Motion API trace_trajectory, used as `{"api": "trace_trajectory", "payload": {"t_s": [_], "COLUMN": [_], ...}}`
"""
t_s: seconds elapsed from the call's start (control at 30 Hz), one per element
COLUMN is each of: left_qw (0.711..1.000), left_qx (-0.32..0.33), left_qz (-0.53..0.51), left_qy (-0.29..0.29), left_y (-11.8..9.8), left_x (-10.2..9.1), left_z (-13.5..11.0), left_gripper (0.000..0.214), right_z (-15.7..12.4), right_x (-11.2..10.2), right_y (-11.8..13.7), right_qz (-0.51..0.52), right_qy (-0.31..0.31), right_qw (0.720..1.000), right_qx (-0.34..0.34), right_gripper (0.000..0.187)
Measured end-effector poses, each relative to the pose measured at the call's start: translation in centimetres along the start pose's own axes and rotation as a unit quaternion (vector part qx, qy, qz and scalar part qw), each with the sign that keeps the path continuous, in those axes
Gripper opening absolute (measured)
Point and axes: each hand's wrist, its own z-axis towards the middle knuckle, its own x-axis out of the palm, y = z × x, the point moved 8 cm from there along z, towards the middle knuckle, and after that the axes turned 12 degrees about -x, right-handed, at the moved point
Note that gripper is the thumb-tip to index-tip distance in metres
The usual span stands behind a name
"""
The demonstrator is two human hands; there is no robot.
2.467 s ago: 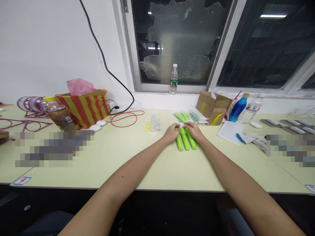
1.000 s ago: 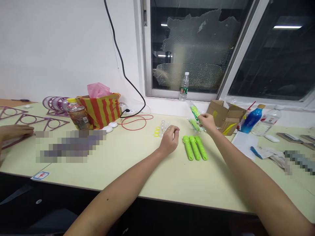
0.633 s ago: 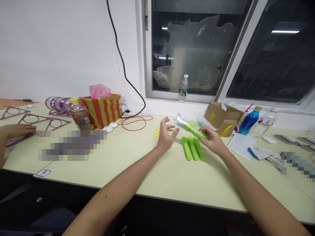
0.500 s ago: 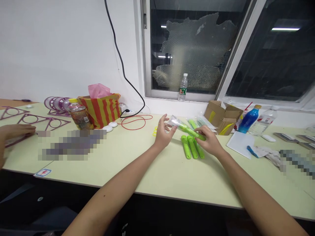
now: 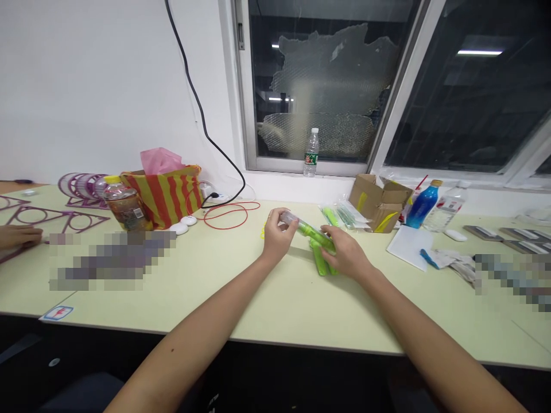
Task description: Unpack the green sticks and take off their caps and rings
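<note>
We hold a green tube [image 5: 317,236] in clear wrap [image 5: 301,223] above the desk [image 5: 310,315]: left hand [image 5: 278,234] pinching the wrapped end, right hand [image 5: 348,252] with fingers curled round the green part, a good spot. It looks light, stiff, maybe slippery.

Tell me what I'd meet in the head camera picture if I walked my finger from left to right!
Another person's hand → yellow-capped bottle → striped bag → the worker's left hand → wrapped green tube → the worker's right hand → blue bottle.
</note>
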Motion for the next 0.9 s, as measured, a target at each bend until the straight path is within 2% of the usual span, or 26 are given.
{"api": "trace_trajectory", "payload": {"t_s": [0.17,0.3,0.4,0.5,0.57,0.63,0.77,0.83,0.9], "left_qw": [0.998,0.997,0.996,0.995,0.993,0.992,0.994,0.99,0.981], "left_qx": [-0.005,0.003,0.006,0.004,0.003,0.004,0.043,0.088,0.131], "left_qz": [-0.055,-0.064,-0.053,-0.046,-0.059,-0.07,-0.002,0.063,0.114], "left_qy": [0.02,0.038,0.065,0.089,0.1,0.109,0.104,0.093,0.083], "left_y": [-0.8,-1.7,-2.1,-2.1,-1.9,-1.7,-1.9,-2.6,-3.2], "left_x": [0.5,0.9,1.5,2.0,2.2,2.3,2.2,2.1,2.2], "left_z": [-0.2,-0.7,-1.1,-1.4,-1.4,-1.2,-1.3,-1.7,-2.2], "left_gripper": [0.023,0.019,0.016,0.019,0.029,0.04,0.036,0.031,0.028], "right_z": [0.3,0.1,0.0,0.1,0.0,-0.2,-0.6,-0.9,-1.1], "right_x": [0.1,0.6,1.1,1.0,0.9,0.9,0.4,0.2,0.1], "right_y": [0.3,-0.4,-0.1,0.1,-0.2,-0.3,-0.8,-1.1,-1.2], "right_qz": [0.092,0.242,0.345,0.403,0.451,0.522,0.633,0.654,0.665], "right_qy": [0.026,0.063,0.085,0.074,0.058,0.046,0.026,0.029,0.046], "right_qw": [0.995,0.962,0.927,0.903,0.876,0.831,0.744,0.721,0.709], "right_qx": [0.035,0.106,0.12,0.134,0.164,0.185,0.213,0.227,0.231], "right_gripper": [0.055,0.063,0.055,0.039,0.034,0.03,0.022,0.022,0.024]}}
